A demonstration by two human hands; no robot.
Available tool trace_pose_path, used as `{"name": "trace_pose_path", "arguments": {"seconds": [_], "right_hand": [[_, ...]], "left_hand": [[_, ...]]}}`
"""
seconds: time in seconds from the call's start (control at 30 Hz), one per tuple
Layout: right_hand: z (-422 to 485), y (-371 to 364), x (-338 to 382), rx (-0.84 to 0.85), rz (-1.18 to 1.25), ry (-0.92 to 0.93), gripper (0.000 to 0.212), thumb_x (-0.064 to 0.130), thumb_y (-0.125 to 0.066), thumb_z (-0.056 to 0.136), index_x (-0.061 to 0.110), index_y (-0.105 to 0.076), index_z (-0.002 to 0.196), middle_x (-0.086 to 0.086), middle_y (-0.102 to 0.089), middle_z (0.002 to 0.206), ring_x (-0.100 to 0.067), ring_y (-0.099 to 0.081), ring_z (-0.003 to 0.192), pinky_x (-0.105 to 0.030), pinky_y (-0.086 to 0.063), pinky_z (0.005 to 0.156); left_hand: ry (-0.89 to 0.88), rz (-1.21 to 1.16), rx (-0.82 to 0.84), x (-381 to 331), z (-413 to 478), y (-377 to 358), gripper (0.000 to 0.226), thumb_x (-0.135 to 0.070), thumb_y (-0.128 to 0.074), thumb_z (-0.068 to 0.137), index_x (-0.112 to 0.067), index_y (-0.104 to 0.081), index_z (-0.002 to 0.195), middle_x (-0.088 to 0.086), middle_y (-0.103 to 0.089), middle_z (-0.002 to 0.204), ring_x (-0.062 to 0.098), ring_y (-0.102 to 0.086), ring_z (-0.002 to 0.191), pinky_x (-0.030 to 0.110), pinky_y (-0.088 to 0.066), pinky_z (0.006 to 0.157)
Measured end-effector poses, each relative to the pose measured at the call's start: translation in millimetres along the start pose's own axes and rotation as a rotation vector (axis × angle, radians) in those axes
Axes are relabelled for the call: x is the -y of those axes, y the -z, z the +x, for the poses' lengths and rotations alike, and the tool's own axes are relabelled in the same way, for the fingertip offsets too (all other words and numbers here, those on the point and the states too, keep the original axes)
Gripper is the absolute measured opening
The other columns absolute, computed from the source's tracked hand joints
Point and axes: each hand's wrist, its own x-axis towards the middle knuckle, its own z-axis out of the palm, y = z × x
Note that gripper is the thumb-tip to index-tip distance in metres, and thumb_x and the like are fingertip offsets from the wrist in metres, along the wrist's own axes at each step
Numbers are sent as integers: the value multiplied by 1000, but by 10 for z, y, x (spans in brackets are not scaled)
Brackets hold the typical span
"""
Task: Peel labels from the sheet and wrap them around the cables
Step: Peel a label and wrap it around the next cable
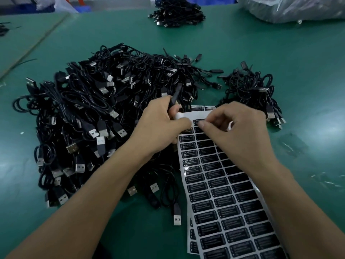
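Observation:
A white sheet (226, 212) covered with several black labels lies on the green table, running from the centre to the bottom right. My left hand (160, 126) grips a black cable (176, 94) whose end sticks up above the fingers, and its thumb rests on the sheet's top edge. My right hand (240, 131) lies over the sheet's upper part, its thumb and forefinger pinching at a black label (198, 122) in the top row. Whether the label has lifted off the sheet is hidden by the fingers.
A big heap of black USB cables (97, 116) fills the table left of the sheet. A smaller cable pile (252, 90) lies at the right, another pile (177, 13) at the back. Plastic bags (291, 8) sit at the far right.

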Motion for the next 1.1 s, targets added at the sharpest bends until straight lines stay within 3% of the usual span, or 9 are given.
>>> {"name": "trace_pose_path", "arguments": {"seconds": [0.13, 0.27, 0.37, 0.5, 0.6, 0.7, 0.87, 1.1], "right_hand": [[-46, -87, 66, 22, -22, 57, 21, 39, -80, 82, 18, -77, 85, 10, -65, 74, -6, -60, 67, -31, -54, 63], [-62, -94, 89, -25, -10, 36, 22, 43, -79, 83, 21, -78, 86, 12, -67, 72, -5, -62, 66, -37, -57, 65], [-74, -113, 114, -35, 13, -5, 20, 40, -79, 83, 21, -77, 77, 14, -67, 66, -6, -63, 65, -38, -58, 66], [-75, -147, 127, -17, 43, -49, 25, 37, -76, 86, 17, -75, 72, 9, -67, 60, -10, -63, 61, -38, -57, 68], [-71, -149, 133, 9, 70, -86, 25, 35, -75, 88, 17, -75, 70, 9, -68, 62, -11, -63, 62, -31, -54, 69], [-61, -141, 138, 6, 98, -146, 20, 30, -74, 89, 23, -76, 70, 20, -69, 69, -5, -64, 67, -23, -49, 70], [-68, -131, 157, 15, 99, -212, 24, 31, -71, 87, 25, -72, 65, 21, -68, 67, -7, -65, 70, -43, -54, 86], [-71, -122, 143, 26, 91, -189, 27, 35, -74, 86, 16, -74, 67, 8, -69, 63, -12, -64, 64, -44, -54, 83]], "left_hand": [[26, -59, -14, -22, 1, -14, 41, -3, -74, 81, -22, -38, 71, -8, -42, 65, 9, -45, 41, 21, -41, 40], [42, -102, -11, -41, -6, -21, 39, -4, -73, 84, -22, -39, 74, -5, -44, 71, 8, -43, 45, 19, -40, 39], [49, -109, -2, -54, -10, -22, 39, -6, -72, 87, -19, -37, 76, 3, -40, 74, 4, -41, 48, 17, -39, 40], [35, -109, -10, -64, -13, -27, 40, -5, -72, 87, -18, -36, 76, -3, -34, 69, 0, -36, 43, 14, -35, 42], [27, -105, -10, -62, -11, -21, 40, -7, -72, 87, -19, -37, 75, -6, -35, 68, -1, -37, 43, 11, -34, 44], [24, -104, 9, -55, -17, -19, 40, -8, -73, 87, -21, -37, 74, -9, -37, 68, -6, -45, 48, 8, -35, 48], [12, -104, 21, -49, -30, -34, 43, -8, -75, 86, -21, -36, 74, -14, -38, 65, -9, -47, 48, 10, -38, 47], [-7, -89, 41, -50, -39, -20, 42, -7, -74, 87, -20, -36, 75, -9, -33, 67, 0, -40, 48, 19, -43, 44]]}}
